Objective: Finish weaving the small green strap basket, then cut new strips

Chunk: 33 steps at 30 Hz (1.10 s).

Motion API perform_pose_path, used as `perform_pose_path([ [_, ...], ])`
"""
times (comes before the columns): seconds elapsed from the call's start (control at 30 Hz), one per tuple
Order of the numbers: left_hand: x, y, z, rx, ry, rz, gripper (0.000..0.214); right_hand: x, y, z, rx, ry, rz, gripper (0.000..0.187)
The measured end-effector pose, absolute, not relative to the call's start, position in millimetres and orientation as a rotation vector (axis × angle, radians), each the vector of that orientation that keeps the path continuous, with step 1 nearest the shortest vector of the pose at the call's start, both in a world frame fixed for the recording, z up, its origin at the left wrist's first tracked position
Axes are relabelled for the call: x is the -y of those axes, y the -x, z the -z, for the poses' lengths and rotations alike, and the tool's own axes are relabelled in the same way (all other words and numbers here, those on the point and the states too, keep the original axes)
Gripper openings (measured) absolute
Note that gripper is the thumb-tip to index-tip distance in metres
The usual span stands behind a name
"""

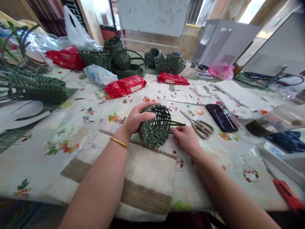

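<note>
A small dark green woven basket [156,133] is tipped on its side over the table, its openwork mesh side turned partly up. My left hand [140,117] is closed round its left and upper side, the thumb lying across the weave. At the basket's right, my right hand [184,136] pinches a thin green strip that comes out of the weave. Another strip [178,124] sticks out just above those fingers. Scissors [202,128] with grey-brown handles lie to the right of my right hand. Beneath the basket is a folded beige and brown cloth [150,168].
A black phone [221,117] lies right of the scissors. Red packets [125,86] and several woven green pieces [169,62] stand farther back. A large woven piece [35,86] with loose strips is at left. A red-handled tool [288,194] lies near the right front edge.
</note>
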<state>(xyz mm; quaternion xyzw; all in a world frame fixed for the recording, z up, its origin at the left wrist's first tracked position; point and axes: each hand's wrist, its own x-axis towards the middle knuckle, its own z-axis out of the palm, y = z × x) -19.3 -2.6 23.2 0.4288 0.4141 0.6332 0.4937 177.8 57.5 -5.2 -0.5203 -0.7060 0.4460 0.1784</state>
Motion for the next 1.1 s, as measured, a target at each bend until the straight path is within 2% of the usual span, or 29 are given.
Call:
perform_pose_path([
  [0.33,-2.0,26.6,-16.9,-0.919,-0.878,-1.618,0.042,-66.9,-172.5,-16.1,2.205,1.461,-1.098,0.027],
  [0.5,-2.0,26.3,-15.3,-0.947,-0.869,-1.673,0.040,-84.9,-167.8,-18.3,2.210,1.451,-1.260,0.030],
  [0.9,1.7,16.8,-19.0,-0.943,-0.918,-1.648,0.042,-72.9,-173.9,8.4,1.829,1.428,-1.515,0.022],
  [1.1,8.6,28.0,-14.1,-0.836,-1.031,-1.548,0.051,-57.4,-184.5,-2.3,1.679,1.311,-1.843,0.026],
])
